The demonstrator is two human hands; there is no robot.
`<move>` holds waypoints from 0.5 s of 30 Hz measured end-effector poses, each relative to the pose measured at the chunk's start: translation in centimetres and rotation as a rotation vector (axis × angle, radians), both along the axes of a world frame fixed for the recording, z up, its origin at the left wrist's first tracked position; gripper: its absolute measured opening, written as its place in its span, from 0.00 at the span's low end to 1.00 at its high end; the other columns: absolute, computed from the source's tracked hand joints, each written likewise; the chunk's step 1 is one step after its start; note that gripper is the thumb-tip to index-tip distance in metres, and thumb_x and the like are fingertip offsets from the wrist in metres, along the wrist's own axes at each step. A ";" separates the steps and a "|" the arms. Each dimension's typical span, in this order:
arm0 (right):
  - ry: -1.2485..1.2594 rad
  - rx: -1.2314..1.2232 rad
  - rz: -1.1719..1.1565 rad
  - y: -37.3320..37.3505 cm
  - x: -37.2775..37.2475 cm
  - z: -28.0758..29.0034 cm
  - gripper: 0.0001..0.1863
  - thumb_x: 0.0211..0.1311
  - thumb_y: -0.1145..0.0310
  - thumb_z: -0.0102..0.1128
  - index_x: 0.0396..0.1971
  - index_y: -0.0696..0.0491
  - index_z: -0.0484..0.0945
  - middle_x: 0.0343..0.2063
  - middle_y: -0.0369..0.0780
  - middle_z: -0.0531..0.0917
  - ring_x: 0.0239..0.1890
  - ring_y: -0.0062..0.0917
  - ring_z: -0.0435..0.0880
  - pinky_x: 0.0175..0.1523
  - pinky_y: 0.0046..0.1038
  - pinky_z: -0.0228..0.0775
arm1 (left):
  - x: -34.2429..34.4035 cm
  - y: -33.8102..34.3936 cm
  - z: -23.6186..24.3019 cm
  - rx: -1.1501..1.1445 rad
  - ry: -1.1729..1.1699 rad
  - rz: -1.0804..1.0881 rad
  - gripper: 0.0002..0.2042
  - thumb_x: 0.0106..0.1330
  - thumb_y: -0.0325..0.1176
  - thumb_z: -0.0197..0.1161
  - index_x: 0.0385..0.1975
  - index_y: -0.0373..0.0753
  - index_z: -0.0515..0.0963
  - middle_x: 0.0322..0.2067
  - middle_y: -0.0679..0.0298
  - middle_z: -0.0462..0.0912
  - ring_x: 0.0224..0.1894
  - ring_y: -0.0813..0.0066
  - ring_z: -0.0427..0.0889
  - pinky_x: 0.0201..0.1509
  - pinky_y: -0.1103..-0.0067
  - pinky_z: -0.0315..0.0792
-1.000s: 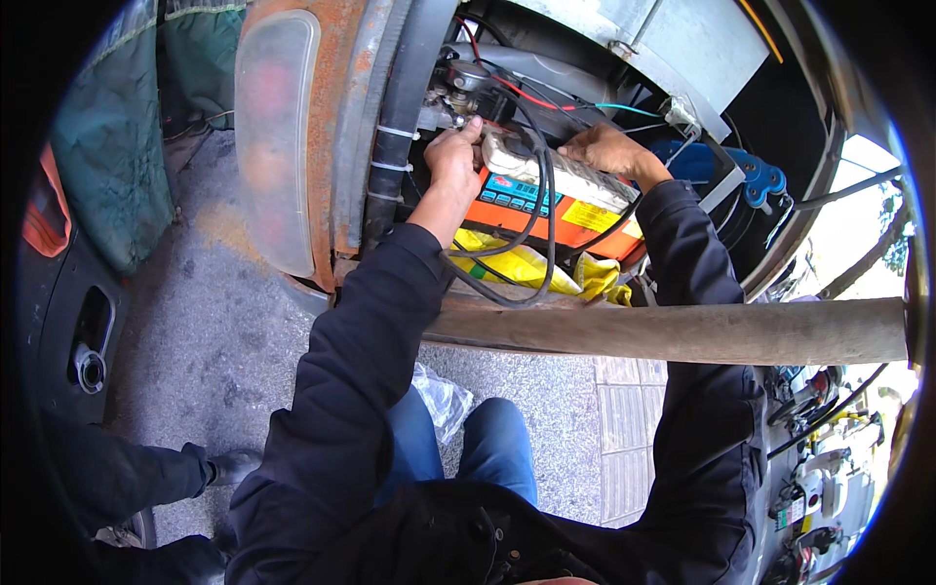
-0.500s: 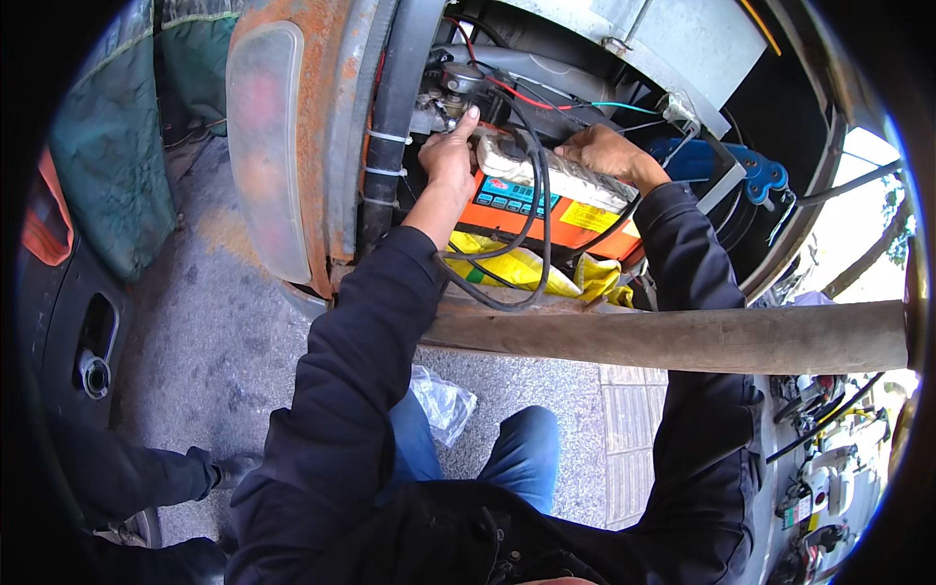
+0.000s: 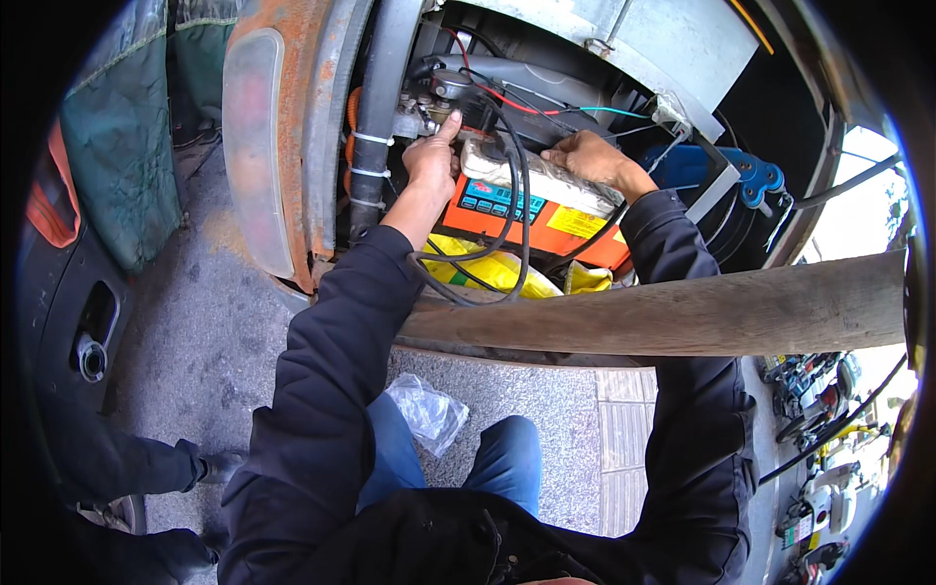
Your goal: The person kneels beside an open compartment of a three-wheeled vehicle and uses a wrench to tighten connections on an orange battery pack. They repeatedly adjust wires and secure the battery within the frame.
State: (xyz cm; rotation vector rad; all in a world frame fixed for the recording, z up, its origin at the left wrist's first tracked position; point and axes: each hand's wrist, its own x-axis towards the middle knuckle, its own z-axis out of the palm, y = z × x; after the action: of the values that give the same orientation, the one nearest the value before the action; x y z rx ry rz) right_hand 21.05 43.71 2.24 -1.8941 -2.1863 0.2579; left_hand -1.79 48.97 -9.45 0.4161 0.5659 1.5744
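An orange car-type battery [image 3: 546, 222] with a dusty pale top sits in an open compartment at the upper middle. At its left end is my left hand [image 3: 429, 164], thumb pointing up and fingers curled against the battery; the fingertips are partly hidden. My right hand [image 3: 593, 160] has its fingers bent over the far top edge, towards the right end. A looped black cable [image 3: 522, 210] hangs across the battery's front. Yellow sheeting [image 3: 517, 273] lies just below it. Close to my left thumb is a round metal fitting [image 3: 450, 84].
A wooden bar [image 3: 663, 320] crosses in front of the compartment, above my right arm. Red and green wires [image 3: 531, 102] run behind the battery. To the right is a blue metal part [image 3: 726, 168]. At left stand a rusty post [image 3: 297, 88] with a lamp [image 3: 258, 156] and another person's legs [image 3: 136, 463].
The whole view has shifted slightly left. Both hands stay at the same places on the battery, and no clear movement of it shows.
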 end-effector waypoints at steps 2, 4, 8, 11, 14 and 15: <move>0.014 -0.003 0.010 0.0 -0.1 0.0 0.22 0.68 0.54 0.68 0.43 0.61 0.89 0.36 0.49 0.90 0.38 0.35 0.86 0.51 0.34 0.75 | -0.3 0.3 -0.1 0.010 -0.004 -0.025 0.17 0.59 0.36 0.81 0.25 0.39 0.74 0.19 0.67 0.75 0.11 0.78 0.66 0.14 0.80 0.59; 0.018 0.012 0.019 0.0 -0.2 0.0 0.21 0.67 0.55 0.68 0.42 0.61 0.89 0.35 0.48 0.90 0.37 0.33 0.86 0.50 0.34 0.75 | -0.3 0.7 -0.6 0.071 -0.066 -0.049 0.15 0.61 0.34 0.78 0.26 0.38 0.75 0.20 0.67 0.76 0.12 0.79 0.67 0.15 0.81 0.59; 0.041 -0.006 -0.001 -0.4 0.2 0.2 0.21 0.68 0.55 0.69 0.43 0.61 0.89 0.34 0.46 0.90 0.36 0.30 0.85 0.50 0.33 0.75 | -0.4 0.6 -0.5 0.075 -0.065 -0.062 0.12 0.63 0.31 0.77 0.28 0.37 0.77 0.20 0.68 0.75 0.13 0.78 0.67 0.16 0.81 0.59; 0.026 -0.022 -0.003 -0.3 0.0 0.2 0.22 0.69 0.55 0.68 0.44 0.62 0.89 0.33 0.44 0.89 0.36 0.26 0.83 0.50 0.32 0.74 | -0.5 0.2 0.0 0.016 -0.013 -0.036 0.15 0.61 0.31 0.79 0.26 0.38 0.75 0.19 0.67 0.74 0.12 0.78 0.65 0.15 0.80 0.58; 0.018 -0.009 -0.013 -0.5 -0.1 0.2 0.21 0.69 0.55 0.68 0.43 0.61 0.89 0.33 0.44 0.89 0.36 0.26 0.83 0.49 0.32 0.75 | -0.3 -0.1 0.4 -0.020 0.065 0.004 0.14 0.62 0.32 0.78 0.28 0.38 0.75 0.20 0.67 0.74 0.13 0.77 0.66 0.16 0.79 0.59; 0.013 -0.001 -0.018 -0.6 -0.1 0.2 0.21 0.69 0.55 0.68 0.43 0.61 0.89 0.33 0.44 0.90 0.35 0.26 0.83 0.49 0.32 0.75 | -0.4 -0.2 0.3 0.003 0.002 -0.035 0.13 0.63 0.33 0.77 0.29 0.38 0.76 0.21 0.67 0.74 0.14 0.77 0.67 0.16 0.79 0.60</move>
State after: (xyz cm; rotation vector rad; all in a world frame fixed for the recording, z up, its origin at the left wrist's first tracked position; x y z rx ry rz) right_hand 20.91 43.10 2.47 -1.9066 -2.1607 0.2673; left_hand -2.15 48.75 -9.16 0.4278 0.5550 1.5414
